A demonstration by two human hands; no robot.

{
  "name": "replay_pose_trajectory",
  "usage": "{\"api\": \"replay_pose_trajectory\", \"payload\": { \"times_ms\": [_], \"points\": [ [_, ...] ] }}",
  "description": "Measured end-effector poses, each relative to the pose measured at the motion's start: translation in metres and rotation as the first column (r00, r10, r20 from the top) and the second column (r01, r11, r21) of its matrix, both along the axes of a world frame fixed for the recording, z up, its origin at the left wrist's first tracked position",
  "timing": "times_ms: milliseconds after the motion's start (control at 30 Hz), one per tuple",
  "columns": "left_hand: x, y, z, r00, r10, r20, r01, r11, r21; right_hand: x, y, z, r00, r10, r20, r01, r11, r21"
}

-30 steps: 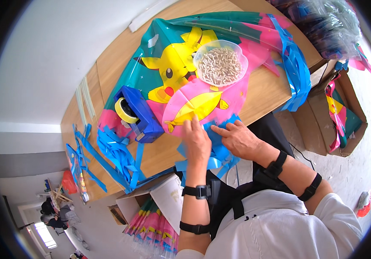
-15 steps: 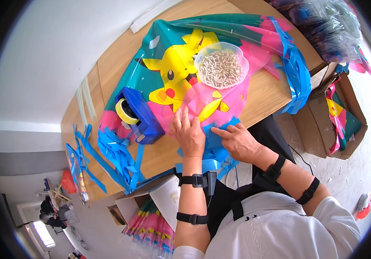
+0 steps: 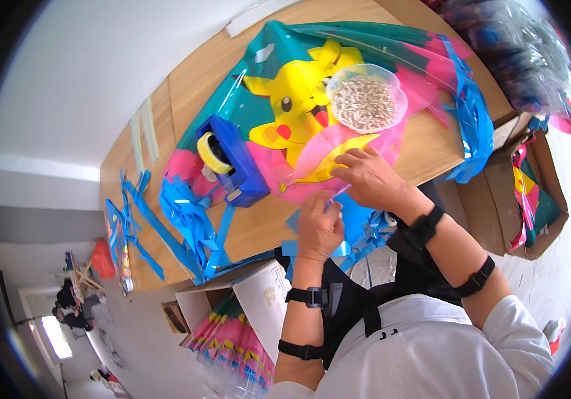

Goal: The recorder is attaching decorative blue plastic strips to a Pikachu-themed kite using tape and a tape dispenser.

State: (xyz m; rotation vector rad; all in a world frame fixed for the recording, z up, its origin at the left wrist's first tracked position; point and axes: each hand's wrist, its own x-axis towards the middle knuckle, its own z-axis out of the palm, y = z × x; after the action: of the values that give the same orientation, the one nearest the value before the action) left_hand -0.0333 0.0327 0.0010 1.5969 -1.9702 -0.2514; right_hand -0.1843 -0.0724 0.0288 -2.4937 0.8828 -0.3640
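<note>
"Looking for the printed plastic sheet [image 3: 292, 86]?"

"Check the desk [image 3: 259, 229]: spread over the middle, with the near pink edge reaching the left hand [image 3: 321, 229] and the right hand [image 3: 373, 179]."

"Gripping it, then?"

"Hard to say. On the left, see thumb and fingers drawn together at the near edge; cannot tell what, if anything, is pinched. On the right, see bent fingers resting on the pink and yellow part; cannot tell whether gripping or only pressing."

"Handling how, at a guess?"

"Probably light, thin and floppy, slippery on top, likely to crease. Best to take hold by the near edge, away from the clear bowl [image 3: 400, 100] of small pale pieces, resting on the sheet and probably easy to spill."

"And around?"

"On the wood-grained desk, notice a blue tape dispenser [image 3: 249, 176] by the sheet's left part, with blue strips [image 3: 189, 213] bunched nearby. Off to the right, find an open cardboard box [image 3: 481, 216] on a pale floor [image 3: 531, 299]; to the left, a white wall [image 3: 79, 80]."
</note>
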Motion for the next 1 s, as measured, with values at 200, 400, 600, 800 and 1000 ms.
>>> {"api": "replay_pose_trajectory", "payload": {
  "times_ms": [200, 400, 600, 800, 1000],
  "points": [
    [-0.005, 0.043, -0.009, 0.998, 0.000, 0.066, 0.002, 1.000, -0.029, -0.004, 0.036, -0.025, 0.993, -0.035, 0.112, 0.055, 0.983, -0.177],
    [0.006, 0.061, 0.003, 0.996, 0.032, -0.080, -0.040, 0.994, -0.101, 0.024, 0.016, -0.030, 0.970, -0.236, 0.052, 0.240, 0.966, -0.092],
    [0.140, 0.105, 0.008, 0.691, 0.619, -0.373, -0.721, 0.629, -0.291, 0.033, 0.005, -0.037, 0.960, -0.270, 0.075, 0.280, 0.933, -0.227],
    [0.305, 0.206, 0.004, 0.286, 0.873, -0.394, -0.899, 0.387, 0.204, 0.041, 0.053, -0.002, 0.945, -0.129, 0.299, 0.211, 0.942, -0.263],
    [0.287, 0.206, -0.005, 0.574, 0.818, -0.027, -0.803, 0.570, 0.173, 0.079, 0.094, 0.006, 0.946, 0.101, 0.309, -0.052, 0.986, -0.161]
  ]
}}
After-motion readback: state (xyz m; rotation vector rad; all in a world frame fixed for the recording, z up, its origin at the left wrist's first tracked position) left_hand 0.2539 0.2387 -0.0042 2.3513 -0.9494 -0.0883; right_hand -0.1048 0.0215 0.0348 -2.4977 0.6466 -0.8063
